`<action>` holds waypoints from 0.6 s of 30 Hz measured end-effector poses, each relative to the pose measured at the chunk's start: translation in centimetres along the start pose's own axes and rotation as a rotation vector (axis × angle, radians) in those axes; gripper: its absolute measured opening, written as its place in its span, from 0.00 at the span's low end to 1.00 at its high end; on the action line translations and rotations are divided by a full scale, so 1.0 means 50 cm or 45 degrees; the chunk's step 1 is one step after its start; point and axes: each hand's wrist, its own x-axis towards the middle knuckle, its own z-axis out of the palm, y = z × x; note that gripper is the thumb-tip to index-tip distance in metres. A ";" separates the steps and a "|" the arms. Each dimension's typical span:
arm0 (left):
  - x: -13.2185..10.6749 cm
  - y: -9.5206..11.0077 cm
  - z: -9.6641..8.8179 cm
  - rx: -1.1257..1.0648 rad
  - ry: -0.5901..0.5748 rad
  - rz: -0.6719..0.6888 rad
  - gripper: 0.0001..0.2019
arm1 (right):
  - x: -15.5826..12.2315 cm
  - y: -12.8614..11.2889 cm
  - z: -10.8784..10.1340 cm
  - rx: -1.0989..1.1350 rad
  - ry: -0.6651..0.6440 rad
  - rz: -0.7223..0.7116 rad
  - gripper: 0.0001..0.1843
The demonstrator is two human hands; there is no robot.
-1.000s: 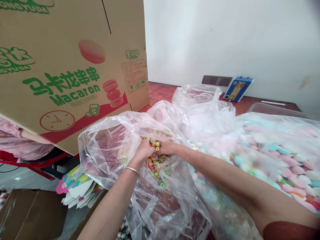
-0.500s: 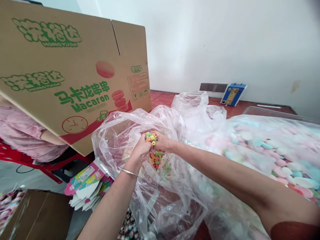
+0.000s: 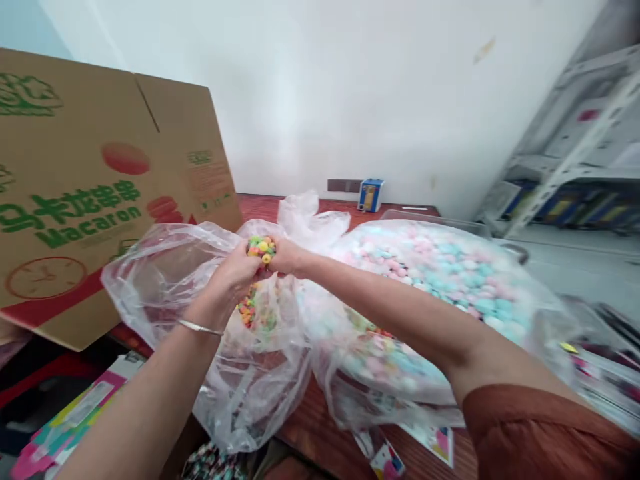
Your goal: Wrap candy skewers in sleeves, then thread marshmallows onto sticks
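My left hand (image 3: 234,272) and my right hand (image 3: 289,257) are cupped together around a heap of small ring candies (image 3: 262,247) in yellow, green, orange and red. The heap is held above an opened clear plastic bag (image 3: 160,257), whose crumpled film spreads to the left and below my hands. More of the same loose candies (image 3: 247,308) show in the bag under my wrists. Beneath my right forearm lies a big clear bag (image 3: 475,260) full of round sweets in pastel pink, blue and white. My lower fingers are hidden from view.
A tall cardboard box (image 3: 170,153) with macaron print stands at the left. A small blue device (image 3: 371,195) sits by the wall on the red-brown table (image 3: 313,407). Colourful folded cartons (image 3: 75,413) lie low on the left; metal shelving (image 3: 575,160) is at the right.
The view has swung to the right, bringing the shelving into sight. My cupped hands, still around the ring candies, now appear farther left in the picture, over the near edge of the big bag.
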 end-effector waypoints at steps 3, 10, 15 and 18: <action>-0.018 0.046 0.137 -0.034 -0.177 0.064 0.26 | -0.087 0.003 -0.126 -0.049 0.180 0.019 0.34; -0.099 -0.011 0.455 -0.048 -0.546 -0.042 0.26 | -0.348 0.116 -0.319 -0.159 0.504 0.353 0.34; -0.124 -0.114 0.515 0.136 -0.681 -0.129 0.26 | -0.407 0.224 -0.304 -0.212 0.517 0.518 0.32; -0.095 -0.140 0.470 0.308 -0.638 -0.081 0.29 | -0.361 0.253 -0.273 -0.285 0.506 0.437 0.34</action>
